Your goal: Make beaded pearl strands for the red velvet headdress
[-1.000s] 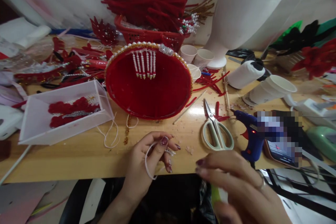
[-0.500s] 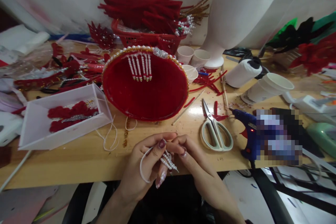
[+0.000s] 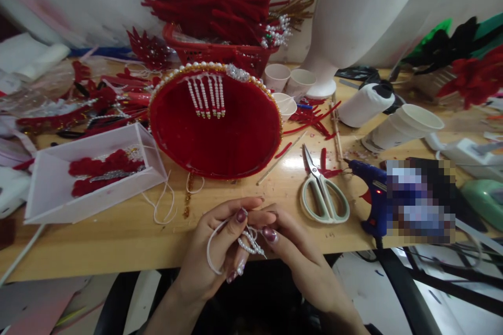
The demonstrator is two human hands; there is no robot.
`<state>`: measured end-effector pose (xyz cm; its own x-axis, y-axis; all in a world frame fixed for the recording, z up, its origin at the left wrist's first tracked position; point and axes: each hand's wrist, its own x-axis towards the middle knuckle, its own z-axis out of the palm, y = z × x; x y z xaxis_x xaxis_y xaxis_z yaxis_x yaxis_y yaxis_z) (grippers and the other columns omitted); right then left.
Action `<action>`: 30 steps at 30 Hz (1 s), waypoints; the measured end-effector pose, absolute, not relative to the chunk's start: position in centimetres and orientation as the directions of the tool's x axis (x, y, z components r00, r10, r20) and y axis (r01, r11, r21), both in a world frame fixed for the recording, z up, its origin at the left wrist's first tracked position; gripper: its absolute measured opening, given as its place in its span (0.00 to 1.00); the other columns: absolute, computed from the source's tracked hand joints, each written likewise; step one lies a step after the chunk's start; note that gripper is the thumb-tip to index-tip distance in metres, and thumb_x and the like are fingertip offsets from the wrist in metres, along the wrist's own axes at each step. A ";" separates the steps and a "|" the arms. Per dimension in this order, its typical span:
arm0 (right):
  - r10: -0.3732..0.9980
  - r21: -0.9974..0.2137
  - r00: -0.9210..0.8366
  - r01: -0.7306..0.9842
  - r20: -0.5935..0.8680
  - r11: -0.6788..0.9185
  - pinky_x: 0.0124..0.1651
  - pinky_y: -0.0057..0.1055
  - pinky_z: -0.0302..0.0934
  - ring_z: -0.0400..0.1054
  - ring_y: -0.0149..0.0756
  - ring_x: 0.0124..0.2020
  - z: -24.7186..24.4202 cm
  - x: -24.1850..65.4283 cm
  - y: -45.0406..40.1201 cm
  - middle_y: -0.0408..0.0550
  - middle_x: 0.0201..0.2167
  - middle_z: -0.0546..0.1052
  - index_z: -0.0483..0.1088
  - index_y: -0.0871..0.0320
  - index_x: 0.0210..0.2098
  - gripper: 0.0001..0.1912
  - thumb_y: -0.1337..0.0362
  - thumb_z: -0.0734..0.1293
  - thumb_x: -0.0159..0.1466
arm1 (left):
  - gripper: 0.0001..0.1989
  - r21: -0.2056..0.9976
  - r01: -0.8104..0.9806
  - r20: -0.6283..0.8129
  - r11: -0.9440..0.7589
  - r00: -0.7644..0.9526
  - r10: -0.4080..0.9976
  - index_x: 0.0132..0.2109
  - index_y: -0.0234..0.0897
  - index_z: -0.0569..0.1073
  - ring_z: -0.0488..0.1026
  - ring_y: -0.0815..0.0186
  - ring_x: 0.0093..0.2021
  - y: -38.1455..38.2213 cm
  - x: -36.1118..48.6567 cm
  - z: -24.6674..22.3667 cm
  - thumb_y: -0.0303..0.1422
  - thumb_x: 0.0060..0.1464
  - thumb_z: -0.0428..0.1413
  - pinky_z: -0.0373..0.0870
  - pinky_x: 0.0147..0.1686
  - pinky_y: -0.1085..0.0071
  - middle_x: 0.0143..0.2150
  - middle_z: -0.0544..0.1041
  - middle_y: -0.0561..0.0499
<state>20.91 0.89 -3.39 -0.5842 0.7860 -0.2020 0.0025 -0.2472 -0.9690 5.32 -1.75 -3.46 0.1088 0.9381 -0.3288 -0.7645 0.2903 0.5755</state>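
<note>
My L hand (image 3: 227, 236)'s got the white cord (image 3: 208, 252) pinched, pearl beads (image 3: 253, 247) hanging by its fingers. R hand (image 3: 294, 245)'s right up next to it, tips near the beads, tbh can't tell if they're gripping. All over the front tabletop (image 3: 118, 251) edge, scissors (image 3: 315, 170) to the R.

Scissors (image 3: 315, 170) are being supported by a wooden table (image 3: 98, 251), with a glue gun (image 3: 376, 193) to their right, a white box (image 3: 51, 183) to their left, paper cups (image 3: 277, 79) beyond them.

Craft workshop, glue gun (image 3: 374, 186), scissors (image 3: 315, 172), workbench (image 3: 118, 246)
</note>
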 end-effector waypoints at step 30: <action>0.840 -0.986 -0.522 0.145 -0.149 -0.084 0.38 0.31 0.61 0.65 0.34 0.35 -3.8 20.2 1.4 0.43 0.34 0.71 0.67 0.54 0.39 0.09 0.56 0.62 0.73 | 0.19 0.953 0.301 0.118 -0.021 -0.308 0.944 0.62 0.46 0.72 0.80 0.60 0.53 -3.1 5.5 -3.4 0.30 0.66 0.55 0.75 0.55 0.65 0.52 0.84 0.50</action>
<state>20.16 1.36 -3.77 -0.5218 0.8400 -0.1485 0.1455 -0.0839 -0.9858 5.50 -3.12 -3.39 -0.3084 0.9439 0.1179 0.3011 -0.0208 0.9534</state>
